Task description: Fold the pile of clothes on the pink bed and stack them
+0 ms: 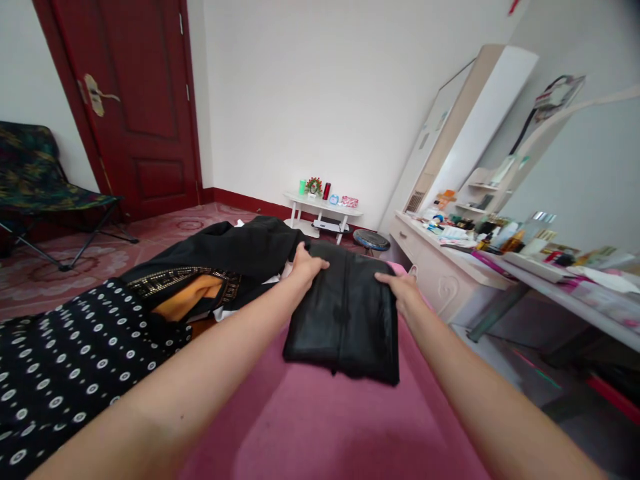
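Observation:
A black garment (345, 320), folded into a flat rectangle with a seam down its middle, is held over the pink surface (320, 427). My left hand (309, 264) grips its far left edge, thumb on top and the other fingers hidden. On the far right side, my right hand (400, 288) pinches the edge the same way. The garment's near edge looks slightly blurred. Left of my left forearm lie a black cloth with white dotted circles (90, 360) and a heap of black clothes (215, 250) with gold trim and an orange piece (190, 298).
To the right stands a white dressing table (450, 257) crowded with bottles, beside a mirror (600, 173). A low white table (323, 203) and a round stool (371, 240) are ahead. A folding chair (45, 180) and a red door (135, 100) are at the left.

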`<state>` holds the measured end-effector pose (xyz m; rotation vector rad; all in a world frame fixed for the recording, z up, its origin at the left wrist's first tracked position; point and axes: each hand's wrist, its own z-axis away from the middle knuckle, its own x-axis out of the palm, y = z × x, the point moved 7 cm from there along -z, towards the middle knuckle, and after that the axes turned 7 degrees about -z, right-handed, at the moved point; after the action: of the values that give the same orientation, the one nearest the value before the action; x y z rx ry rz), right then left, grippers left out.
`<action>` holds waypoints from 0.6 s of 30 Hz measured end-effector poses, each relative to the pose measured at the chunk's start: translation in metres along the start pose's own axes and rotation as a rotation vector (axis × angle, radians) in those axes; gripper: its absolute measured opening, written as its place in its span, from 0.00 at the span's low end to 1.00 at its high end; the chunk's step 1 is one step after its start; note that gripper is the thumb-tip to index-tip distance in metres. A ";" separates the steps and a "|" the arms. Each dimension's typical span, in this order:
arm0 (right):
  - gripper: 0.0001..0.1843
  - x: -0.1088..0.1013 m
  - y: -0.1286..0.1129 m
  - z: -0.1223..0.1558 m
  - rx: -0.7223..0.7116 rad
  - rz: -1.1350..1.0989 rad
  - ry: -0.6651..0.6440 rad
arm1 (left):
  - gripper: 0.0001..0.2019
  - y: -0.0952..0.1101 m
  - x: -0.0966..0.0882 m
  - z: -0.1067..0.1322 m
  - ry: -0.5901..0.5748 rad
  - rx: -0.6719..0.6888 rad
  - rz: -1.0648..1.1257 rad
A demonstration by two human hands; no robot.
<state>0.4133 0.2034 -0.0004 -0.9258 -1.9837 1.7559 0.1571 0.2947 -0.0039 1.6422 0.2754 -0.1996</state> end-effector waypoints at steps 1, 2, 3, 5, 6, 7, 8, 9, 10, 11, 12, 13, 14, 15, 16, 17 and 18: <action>0.17 -0.008 -0.024 -0.011 -0.060 -0.063 0.021 | 0.48 0.029 -0.005 -0.008 0.034 0.107 0.064; 0.23 -0.017 -0.050 -0.020 -0.177 -0.167 0.051 | 0.48 0.057 -0.010 -0.014 0.063 0.224 0.115; 0.26 -0.025 -0.073 -0.026 -0.298 -0.233 0.071 | 0.46 0.082 -0.013 -0.017 0.065 0.357 0.146; 0.28 -0.041 -0.098 -0.024 -0.506 -0.255 0.125 | 0.34 0.114 -0.013 -0.012 0.031 0.599 0.144; 0.26 -0.046 -0.097 -0.018 -0.561 -0.211 0.144 | 0.26 0.117 -0.010 -0.005 -0.002 0.686 0.098; 0.23 -0.049 -0.087 -0.009 -0.586 -0.149 0.152 | 0.21 0.110 -0.005 0.004 -0.038 0.744 0.034; 0.21 -0.051 -0.070 0.001 -0.585 -0.086 0.146 | 0.18 0.095 0.001 0.014 -0.076 0.774 -0.041; 0.19 -0.052 -0.046 0.013 -0.570 -0.046 0.121 | 0.19 0.074 0.007 0.026 -0.111 0.784 -0.136; 0.19 -0.049 -0.019 0.024 -0.557 0.024 0.057 | 0.20 0.049 0.014 0.038 -0.156 0.786 -0.179; 0.20 -0.048 0.010 0.034 -0.529 0.078 -0.002 | 0.23 0.022 0.021 0.050 -0.214 0.785 -0.227; 0.22 -0.047 0.039 0.043 -0.493 0.135 -0.069 | 0.26 -0.004 0.028 0.062 -0.278 0.786 -0.274; 0.23 -0.048 0.064 0.049 -0.452 0.174 -0.104 | 0.29 -0.026 0.033 0.070 -0.311 0.775 -0.304; 0.23 -0.053 0.086 0.052 -0.403 0.177 -0.094 | 0.32 -0.045 0.036 0.075 -0.321 0.747 -0.344; 0.23 -0.061 0.102 0.053 -0.355 0.166 -0.054 | 0.33 -0.060 0.039 0.078 -0.336 0.716 -0.386; 0.22 -0.068 0.113 0.052 -0.309 0.148 -0.007 | 0.34 -0.070 0.040 0.078 -0.341 0.692 -0.414; 0.22 -0.075 0.119 0.051 -0.272 0.129 0.044 | 0.34 -0.075 0.042 0.078 -0.348 0.675 -0.433; 0.22 -0.080 0.121 0.050 -0.249 0.116 0.088 | 0.34 -0.076 0.043 0.077 -0.354 0.666 -0.438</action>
<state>0.4701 0.1164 -0.1135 -1.1979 -2.1636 1.5177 0.1779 0.2267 -0.0955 2.1384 0.3122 -0.9897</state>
